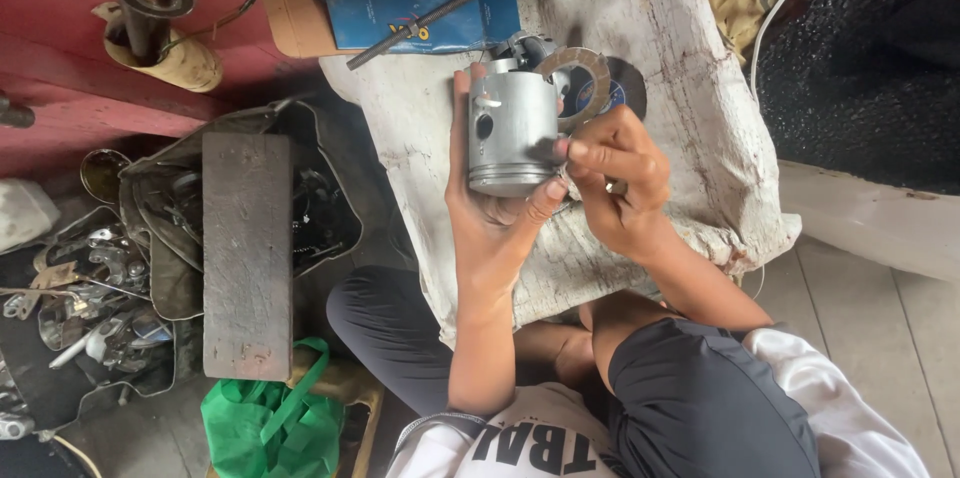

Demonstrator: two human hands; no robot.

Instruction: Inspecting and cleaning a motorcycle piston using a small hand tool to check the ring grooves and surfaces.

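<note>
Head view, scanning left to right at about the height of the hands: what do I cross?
Scattered metal tools → dark wooden block → left hand holding the grey metal piston → right hand at the piston's lower edge → white sack → black mesh.

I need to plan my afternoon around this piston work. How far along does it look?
Done: one ring looks seated in a groove near the piston crown. In hand: the left hand holds the piston while the right hand fingers pinch at its grooved end. Left: whether more rings remain is unclear; the grinder disc lies behind on the white sack.
</note>
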